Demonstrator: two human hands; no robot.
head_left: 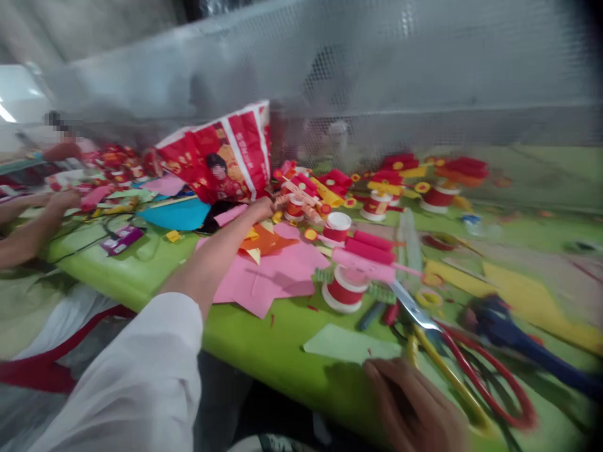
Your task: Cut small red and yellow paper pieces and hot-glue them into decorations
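Note:
My left hand (261, 210), at the end of a white sleeve, reaches over pink paper (287, 270) and orange paper (271, 242). Its blurred fingers are close to a paper figure on a red-and-white cup (295, 207); whether they touch it is unclear. At the front edge, my right hand (414, 402) is curled with its fingers together, and anything inside is hidden. Beside it lie a pale green paper piece (348, 342) and scissors with red and yellow handles (466, 370). A pink paper figure (365, 260) rests on a red-and-white cup (345, 292).
Several red-and-yellow cup figures (377, 194) line the back of the green table (264, 342). A red printed bag (226, 154) stands behind blue paper (174, 215). A purple box (122, 240) lies left. Yellow paper (532, 301) and a dark blue tool (522, 333) lie right. Another person's hand (63, 204) works at left.

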